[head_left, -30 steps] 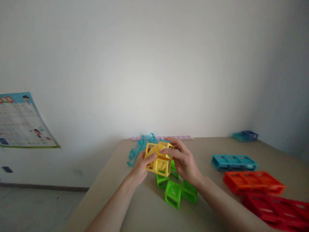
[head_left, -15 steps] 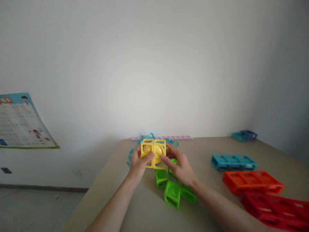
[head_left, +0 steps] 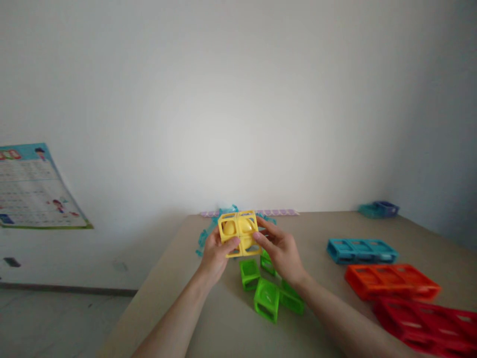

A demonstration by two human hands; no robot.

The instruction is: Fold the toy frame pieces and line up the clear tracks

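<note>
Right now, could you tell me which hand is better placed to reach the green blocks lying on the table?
Probably the right hand: it hovers directly above the green blocks, while the left hand supports the yellow block farther away.

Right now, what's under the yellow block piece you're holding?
Green blocks lie on the table just below the yellow block piece. Your right hand covers part of them.
</note>
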